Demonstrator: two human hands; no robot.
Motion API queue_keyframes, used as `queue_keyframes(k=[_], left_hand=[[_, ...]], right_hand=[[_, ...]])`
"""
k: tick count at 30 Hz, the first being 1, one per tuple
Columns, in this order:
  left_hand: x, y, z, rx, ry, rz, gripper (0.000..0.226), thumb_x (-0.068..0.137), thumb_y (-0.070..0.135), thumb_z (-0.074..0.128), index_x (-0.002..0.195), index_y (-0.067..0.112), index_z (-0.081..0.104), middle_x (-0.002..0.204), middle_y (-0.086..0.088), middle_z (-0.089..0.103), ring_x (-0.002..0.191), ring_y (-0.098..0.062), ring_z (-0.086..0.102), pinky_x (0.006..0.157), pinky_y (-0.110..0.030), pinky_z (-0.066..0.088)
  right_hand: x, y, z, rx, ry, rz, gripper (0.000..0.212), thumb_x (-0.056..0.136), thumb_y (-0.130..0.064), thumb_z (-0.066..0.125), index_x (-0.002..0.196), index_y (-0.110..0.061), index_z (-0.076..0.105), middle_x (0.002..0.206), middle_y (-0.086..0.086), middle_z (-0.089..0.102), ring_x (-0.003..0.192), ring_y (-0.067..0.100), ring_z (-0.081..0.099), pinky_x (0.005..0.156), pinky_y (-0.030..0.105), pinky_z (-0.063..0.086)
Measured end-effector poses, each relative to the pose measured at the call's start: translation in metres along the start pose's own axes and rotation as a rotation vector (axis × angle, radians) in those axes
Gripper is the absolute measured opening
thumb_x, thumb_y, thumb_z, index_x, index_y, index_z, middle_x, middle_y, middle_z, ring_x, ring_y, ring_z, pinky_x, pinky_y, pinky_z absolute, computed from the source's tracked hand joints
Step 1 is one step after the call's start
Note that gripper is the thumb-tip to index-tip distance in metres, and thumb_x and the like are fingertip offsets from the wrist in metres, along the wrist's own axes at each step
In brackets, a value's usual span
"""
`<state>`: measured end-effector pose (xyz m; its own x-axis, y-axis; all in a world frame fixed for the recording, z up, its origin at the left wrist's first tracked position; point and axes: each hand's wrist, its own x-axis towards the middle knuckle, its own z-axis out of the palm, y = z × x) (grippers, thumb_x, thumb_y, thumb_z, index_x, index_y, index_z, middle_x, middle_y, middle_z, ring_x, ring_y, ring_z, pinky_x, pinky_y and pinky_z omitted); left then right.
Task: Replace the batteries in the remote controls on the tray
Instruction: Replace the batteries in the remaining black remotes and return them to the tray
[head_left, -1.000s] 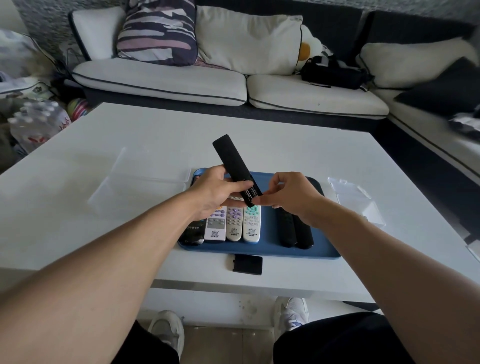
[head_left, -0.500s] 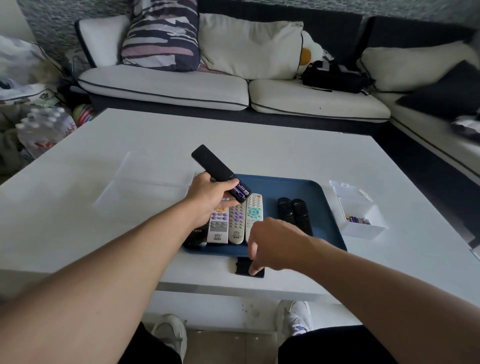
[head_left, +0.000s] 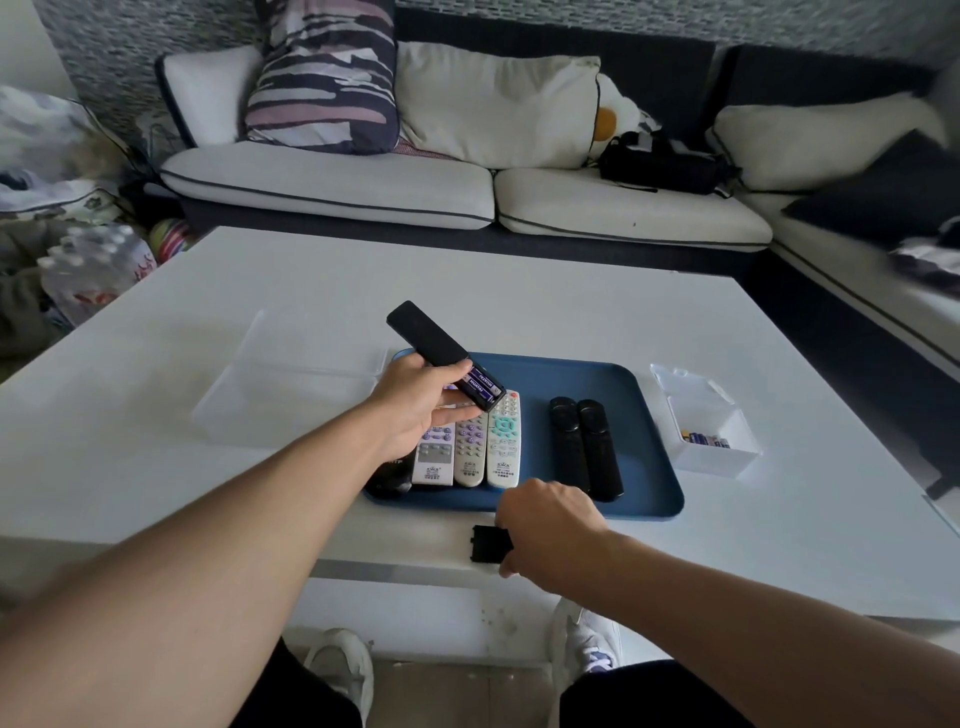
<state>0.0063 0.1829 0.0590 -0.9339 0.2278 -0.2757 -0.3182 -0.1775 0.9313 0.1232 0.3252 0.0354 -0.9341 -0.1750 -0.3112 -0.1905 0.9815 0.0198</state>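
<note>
White coffee table (head_left: 519, 291) before a sofa carries a blue tray (head_left: 644, 415) near its front edge; above the tray's left end the left hand (head_left: 415, 400) grips a black remote (head_left: 431, 343), tilted, its open compartment showing batteries (head_left: 480, 385); at the table's front edge the right hand (head_left: 545, 530), fingers curled, touches the black battery cover (head_left: 488, 543); light remotes (head_left: 485, 441) and black remotes (head_left: 587, 447) lie on the tray; a clear box (head_left: 711, 447) with spare batteries (head_left: 704, 439) stands beside the tray's right edge.
</note>
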Motion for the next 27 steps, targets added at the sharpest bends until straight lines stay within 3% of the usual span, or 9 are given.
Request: queue_keyframes(k=[6, 11, 15, 18, 22, 27], left_hand=[[-0.001, 0.006, -0.001, -0.118, 0.017, -0.047, 0.015, 0.104, 0.02, 0.053, 0.102, 0.006, 0.059, 0.103, -0.022, 0.068, 0.082, -0.033, 0.072, 0.071, -0.043, 0.063], [0.0, 0.008, -0.004, -0.17, 0.003, -0.074, 0.029, 0.104, 0.03, 0.051, 0.106, 0.003, 0.061, 0.099, -0.022, 0.071, 0.081, -0.034, 0.073, 0.072, -0.045, 0.063], [-0.003, 0.006, 0.0, -0.164, -0.089, -0.07, 0.025, 0.102, 0.024, 0.053, 0.102, 0.001, 0.063, 0.1, -0.023, 0.069, 0.09, -0.037, 0.072, 0.088, -0.051, 0.058], [-0.006, 0.005, 0.007, -0.169, -0.126, -0.069, 0.023, 0.101, 0.02, 0.054, 0.104, -0.001, 0.064, 0.103, -0.024, 0.069, 0.099, -0.041, 0.07, 0.091, -0.05, 0.058], [-0.009, 0.007, 0.016, -0.13, -0.148, -0.029, 0.022, 0.099, 0.013, 0.059, 0.115, -0.002, 0.062, 0.103, -0.02, 0.072, 0.095, -0.034, 0.072, 0.092, -0.046, 0.058], [-0.011, 0.005, 0.019, -0.022, -0.139, 0.054, 0.029, 0.092, -0.005, 0.063, 0.121, -0.008, 0.057, 0.104, -0.018, 0.075, 0.094, -0.03, 0.075, 0.081, -0.036, 0.062]], right_hand=[[-0.003, 0.004, -0.022, 0.07, 0.044, -0.013, 0.041, 0.079, -0.053, 0.076, 0.112, -0.031, 0.07, 0.1, -0.005, 0.072, 0.088, 0.018, 0.066, 0.075, 0.03, 0.052], [0.003, 0.029, -0.063, 0.366, 0.339, 0.181, 0.035, 0.074, -0.057, 0.071, 0.105, -0.041, 0.067, 0.098, -0.016, 0.07, 0.091, 0.015, 0.065, 0.076, 0.031, 0.052], [0.01, 0.042, -0.069, 0.504, 0.524, 0.266, 0.034, 0.075, -0.055, 0.07, 0.105, -0.039, 0.064, 0.096, -0.018, 0.069, 0.091, 0.013, 0.064, 0.078, 0.034, 0.054], [0.014, 0.04, -0.071, 0.44, 0.569, 0.259, 0.032, 0.08, -0.054, 0.068, 0.107, -0.037, 0.066, 0.1, -0.016, 0.069, 0.093, 0.015, 0.063, 0.078, 0.034, 0.053], [0.018, 0.036, -0.073, 0.346, 0.615, 0.248, 0.036, 0.081, -0.058, 0.065, 0.111, -0.038, 0.066, 0.103, -0.014, 0.068, 0.097, 0.015, 0.061, 0.075, 0.032, 0.05], [0.02, 0.037, -0.071, 0.371, 0.597, 0.223, 0.037, 0.08, -0.064, 0.066, 0.107, -0.039, 0.066, 0.101, -0.016, 0.066, 0.096, 0.013, 0.06, 0.072, 0.031, 0.047]])
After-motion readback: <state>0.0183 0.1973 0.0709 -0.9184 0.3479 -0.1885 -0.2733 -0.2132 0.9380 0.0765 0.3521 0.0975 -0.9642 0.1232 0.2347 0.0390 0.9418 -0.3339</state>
